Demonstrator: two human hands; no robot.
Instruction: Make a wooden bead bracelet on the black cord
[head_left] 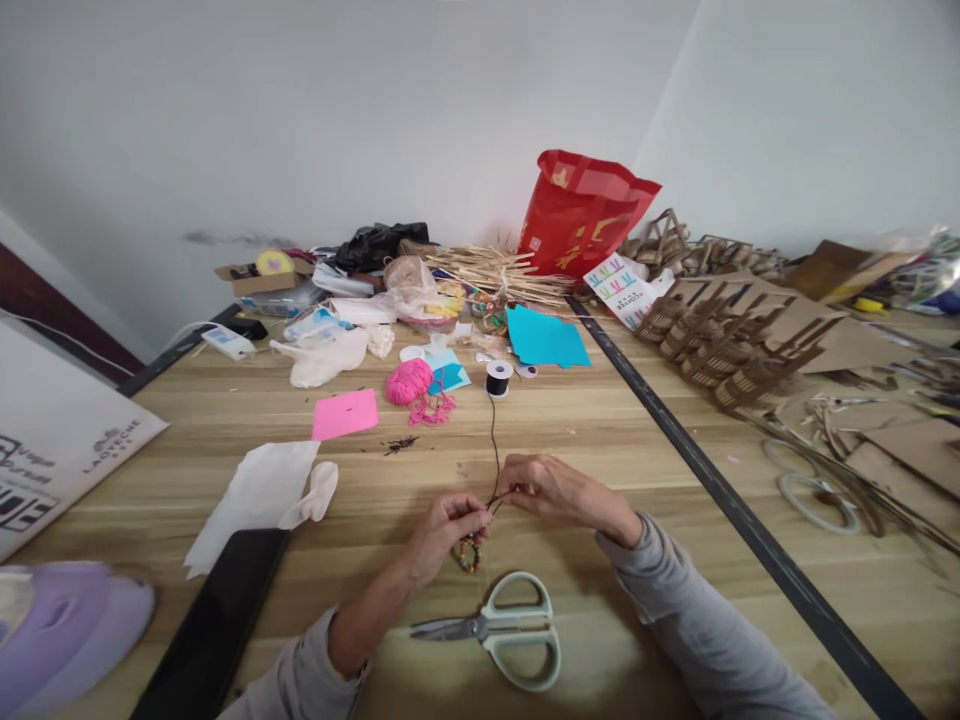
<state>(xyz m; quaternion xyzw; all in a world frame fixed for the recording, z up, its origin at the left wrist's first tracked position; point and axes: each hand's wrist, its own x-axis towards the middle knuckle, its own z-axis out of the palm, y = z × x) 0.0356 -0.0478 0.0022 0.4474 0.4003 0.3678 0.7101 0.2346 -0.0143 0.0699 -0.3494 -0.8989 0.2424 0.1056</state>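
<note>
My left hand is closed in a pinch on a beaded bracelet, whose small multicoloured beads hang in a loop below the fingers. My right hand pinches a dark cord close to the left fingertips. That cord runs up the table to a white-flanged spool of black cord. Just where the cord crosses or loops between the fingers is too small to make out. Below both hands lie scissors with pale green handles, blades pointing left.
Left of my hands are a black phone, white paper and a pink sheet. Pink yarn, short black cord bits and blue sheets lie ahead. A red bag stands behind; small woven baskets sit right.
</note>
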